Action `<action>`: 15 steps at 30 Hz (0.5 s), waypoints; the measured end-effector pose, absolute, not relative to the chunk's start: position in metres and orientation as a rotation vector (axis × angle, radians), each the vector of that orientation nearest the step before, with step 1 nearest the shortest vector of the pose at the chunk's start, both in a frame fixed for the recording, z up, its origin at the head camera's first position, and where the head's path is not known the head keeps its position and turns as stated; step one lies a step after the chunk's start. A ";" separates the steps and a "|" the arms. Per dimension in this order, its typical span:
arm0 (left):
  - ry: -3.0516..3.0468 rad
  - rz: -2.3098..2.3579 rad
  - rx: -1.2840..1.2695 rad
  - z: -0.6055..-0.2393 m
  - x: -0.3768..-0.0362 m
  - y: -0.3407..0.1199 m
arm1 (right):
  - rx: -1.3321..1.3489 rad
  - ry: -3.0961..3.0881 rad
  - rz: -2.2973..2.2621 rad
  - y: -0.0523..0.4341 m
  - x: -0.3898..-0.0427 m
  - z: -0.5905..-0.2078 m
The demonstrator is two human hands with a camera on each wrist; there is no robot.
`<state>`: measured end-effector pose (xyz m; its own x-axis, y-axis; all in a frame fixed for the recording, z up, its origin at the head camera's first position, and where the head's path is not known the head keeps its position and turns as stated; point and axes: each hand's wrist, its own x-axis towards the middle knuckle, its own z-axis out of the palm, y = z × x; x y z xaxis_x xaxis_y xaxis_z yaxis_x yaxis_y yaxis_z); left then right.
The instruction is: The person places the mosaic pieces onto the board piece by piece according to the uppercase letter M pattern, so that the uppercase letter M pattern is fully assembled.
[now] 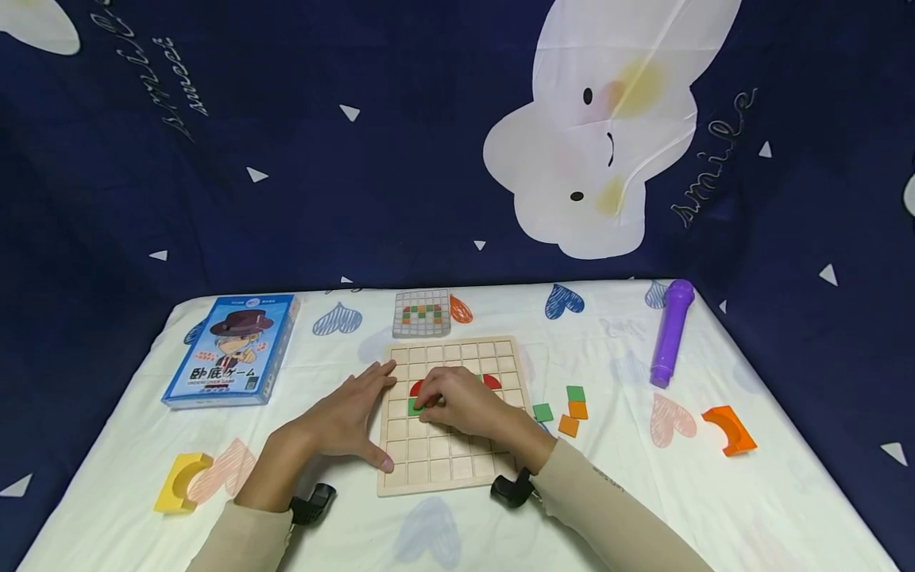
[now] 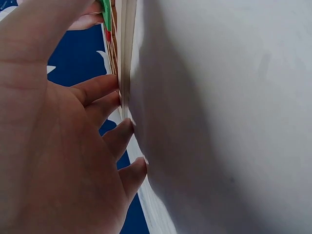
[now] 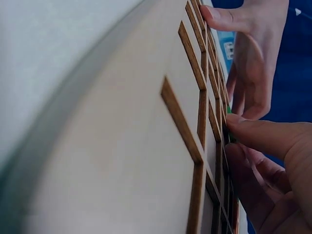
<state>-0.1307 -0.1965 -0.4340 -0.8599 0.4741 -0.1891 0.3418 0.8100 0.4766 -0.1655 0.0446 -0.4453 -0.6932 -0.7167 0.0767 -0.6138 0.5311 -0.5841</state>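
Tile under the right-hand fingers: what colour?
Green tile, clearest in the head view.

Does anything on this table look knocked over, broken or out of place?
Nothing stands out. The wooden grid board lies flat, the left hand resting against its edge while the right hand pinches a green square tile on it. Loose green and orange tiles lie on the cloth beside it.

Blue game box (image 1: 232, 349) lies on the table (image 1: 750, 492). Right of the box: small pattern card (image 1: 422, 312), then a purple marker (image 1: 672, 332) far right. Yellow arch block (image 1: 182, 481) in front of the box; orange arch block (image 1: 729, 429) below the marker.
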 end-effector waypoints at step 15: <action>2.696 0.660 0.648 -0.434 -0.129 -0.198 | -1.163 2.604 -0.856 0.044 -0.163 -0.444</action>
